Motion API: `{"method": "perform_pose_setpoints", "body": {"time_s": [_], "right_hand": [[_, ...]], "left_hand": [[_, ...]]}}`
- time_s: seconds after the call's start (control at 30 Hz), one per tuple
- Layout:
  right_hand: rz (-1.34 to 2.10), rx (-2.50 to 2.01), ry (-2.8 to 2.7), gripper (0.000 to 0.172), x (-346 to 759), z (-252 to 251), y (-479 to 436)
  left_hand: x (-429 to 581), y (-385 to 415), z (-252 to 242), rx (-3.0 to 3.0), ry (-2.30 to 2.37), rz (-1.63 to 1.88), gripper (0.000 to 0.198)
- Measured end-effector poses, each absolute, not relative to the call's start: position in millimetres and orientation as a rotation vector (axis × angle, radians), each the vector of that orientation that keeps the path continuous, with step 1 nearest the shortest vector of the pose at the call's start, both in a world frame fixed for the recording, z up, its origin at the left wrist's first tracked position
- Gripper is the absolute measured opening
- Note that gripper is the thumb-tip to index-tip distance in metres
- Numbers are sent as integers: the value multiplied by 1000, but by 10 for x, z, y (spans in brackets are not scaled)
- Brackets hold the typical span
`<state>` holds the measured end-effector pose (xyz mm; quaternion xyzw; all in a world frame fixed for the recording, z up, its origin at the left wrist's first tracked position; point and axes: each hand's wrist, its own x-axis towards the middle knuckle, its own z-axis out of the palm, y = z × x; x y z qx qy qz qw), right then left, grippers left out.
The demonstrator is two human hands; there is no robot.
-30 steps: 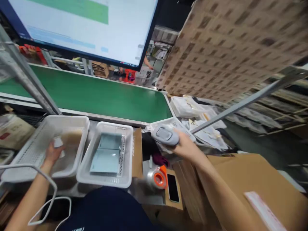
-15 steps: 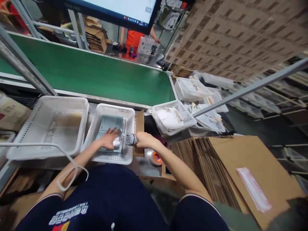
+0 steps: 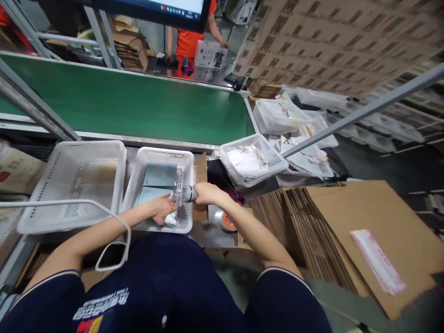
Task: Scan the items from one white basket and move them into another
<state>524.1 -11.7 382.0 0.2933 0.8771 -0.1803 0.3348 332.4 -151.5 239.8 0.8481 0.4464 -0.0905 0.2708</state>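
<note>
My right hand [image 3: 205,193] is closed around a grey and white handheld device, perhaps a scanner [image 3: 189,194], its head pointing left over the right side of a white perforated basket [image 3: 190,217]. Inside that basket my left hand [image 3: 163,209] reaches toward the right, its fingers bent near a small clear item [image 3: 173,196]; whether they grip it is too small to tell. Light blue flat packages [image 3: 160,175] lie in the basket. A small white item [image 3: 170,219] is just below my left hand, partly covered by it.
Another white basket [image 3: 120,185] stands at left, near a white cable [image 3: 69,202]. A green conveyor [image 3: 138,106] runs behind. At right are a basket of papers [image 3: 279,163], a tape roll [image 3: 229,223] and stacked cardboard [image 3: 347,212]. Across the conveyor, a person in orange [image 3: 187,44] touches a box.
My left hand has moved right and slightly down in the basket, off the blue packages, and its spread fingers have drawn together. The device in my right hand has shifted slightly up.
</note>
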Motion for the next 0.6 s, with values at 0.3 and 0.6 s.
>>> {"method": "perform_pose_setpoints", "body": {"time_s": [0.3,0.6], "right_hand": [[-491,639,2386,42,5172,3909,-283],[-425,625,2372,38,5163,3962,-382]], "left_hand": [[2689,-2212,2789,2276,1350,-20,63],[2526,-2481,2637,2266,1542,306,64]]}}
